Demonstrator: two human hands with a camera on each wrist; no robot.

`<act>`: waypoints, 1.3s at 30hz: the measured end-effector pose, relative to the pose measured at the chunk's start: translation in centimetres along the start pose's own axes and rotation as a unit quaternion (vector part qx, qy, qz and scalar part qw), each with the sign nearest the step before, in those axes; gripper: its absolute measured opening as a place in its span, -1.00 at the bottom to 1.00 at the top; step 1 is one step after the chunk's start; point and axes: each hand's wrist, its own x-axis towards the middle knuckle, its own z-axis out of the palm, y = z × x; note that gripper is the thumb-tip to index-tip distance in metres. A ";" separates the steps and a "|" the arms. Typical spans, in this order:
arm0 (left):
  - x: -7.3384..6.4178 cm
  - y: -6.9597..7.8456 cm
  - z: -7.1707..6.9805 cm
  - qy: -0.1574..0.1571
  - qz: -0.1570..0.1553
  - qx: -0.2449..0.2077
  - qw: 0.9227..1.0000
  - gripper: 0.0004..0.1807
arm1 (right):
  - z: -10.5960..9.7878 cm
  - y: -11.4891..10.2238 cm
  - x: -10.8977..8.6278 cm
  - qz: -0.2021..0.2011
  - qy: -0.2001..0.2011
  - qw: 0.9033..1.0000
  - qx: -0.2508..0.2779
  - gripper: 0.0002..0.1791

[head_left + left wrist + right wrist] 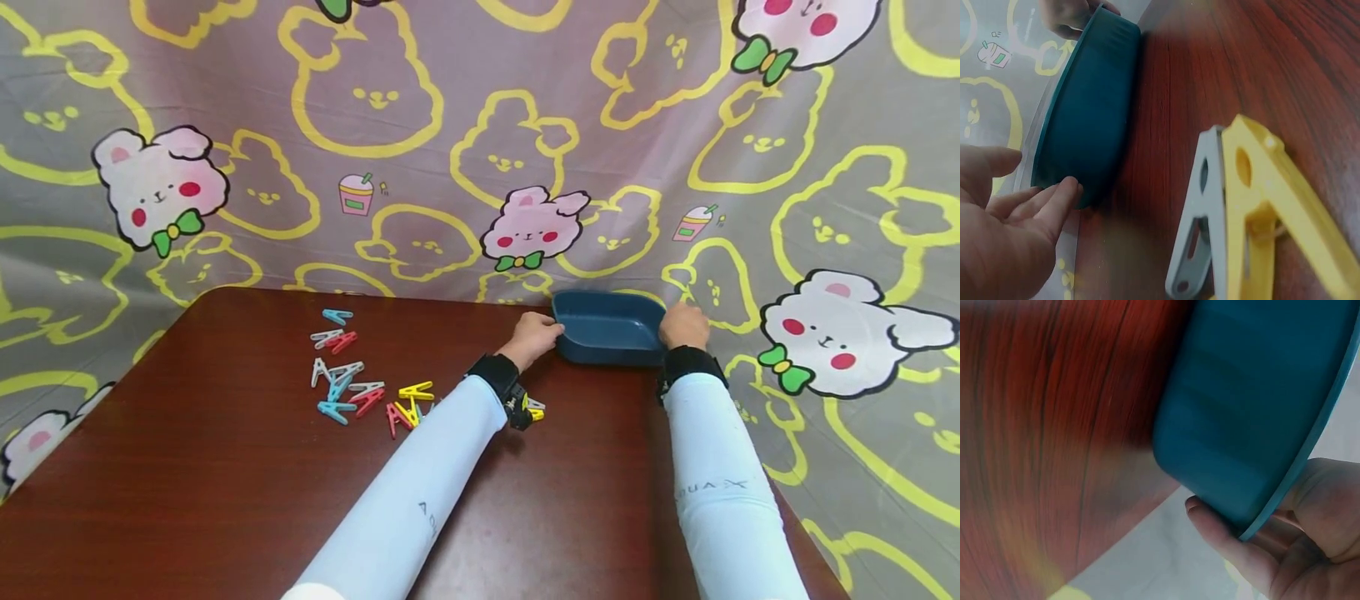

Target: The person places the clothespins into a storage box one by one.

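Note:
A dark teal plastic basin (611, 354) stands at the back right of the table, with a hand at each end. At its left end my left hand (532, 337) holds the rim; in the left wrist view the fingertips (1067, 187) lie against the outer wall, with the thumb above the rim. My right hand (685, 325) grips the other end, and in the right wrist view its fingers (1222, 534) curl round the rim. Beneath my left wrist lie a yellow clothespin (1250, 187) and a grey clothespin (1202, 206).
Several red clothespins (367, 403), blue clothespins (337, 410) and white clothespins (327, 338) lie scattered on the left and middle of the dark wooden table (187, 467). A patterned cloth (420, 83) hangs right behind the table and along its right side.

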 end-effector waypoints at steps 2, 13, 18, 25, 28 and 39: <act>-0.1 -0.1 -0.3 0.028 0.001 0.024 0.999 -0.53 | 0.0 -0.5 -0.4 0.002 0.003 1.000 0.000 -0.46; -0.2 -1.0 -2.2 0.095 0.005 0.117 0.989 -0.61 | 1.0 -3.8 -3.0 0.001 0.030 1.000 0.003 -0.53; 0.9 -2.0 -3.5 0.085 -0.005 0.107 0.991 -0.76 | 1.3 -4.7 -3.4 0.010 0.008 1.000 -0.002 -0.55; 1.8 -1.9 -6.4 0.067 -0.044 0.120 0.990 -0.79 | 2.3 -5.4 -1.3 0.017 -0.041 0.999 0.010 -0.45; 2.2 -3.0 -7.4 0.083 -0.027 0.114 0.990 -0.84 | 5.3 -4.1 2.6 0.018 -0.040 0.999 0.020 -0.41; -1.6 -2.0 -11.1 0.091 -0.028 0.103 0.990 -0.55 | 3.3 -8.2 -3.2 0.001 -0.056 0.994 0.097 -0.54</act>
